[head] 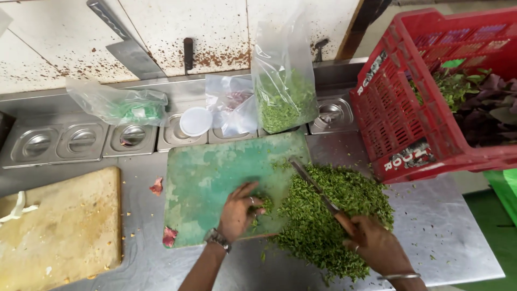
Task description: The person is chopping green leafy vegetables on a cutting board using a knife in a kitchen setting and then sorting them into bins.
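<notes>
Because the left hand (238, 211) cups chopped greens (328, 215) at lower centre, beside the knife (318, 193) the right hand (377, 245) grips, a slip could nick fingers.

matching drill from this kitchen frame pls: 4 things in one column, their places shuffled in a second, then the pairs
Things:
1. knife
2. red crate
3. tan cutting board
4. clear bag of chopped greens

Places:
A. far left on the steel counter
B. upright behind the green cutting board
C. in the right hand, blade over the pile of chopped greens
D. at the right, holding leafy bunches

Pairs: 1-C, 2-D, 3-A, 4-B
</notes>
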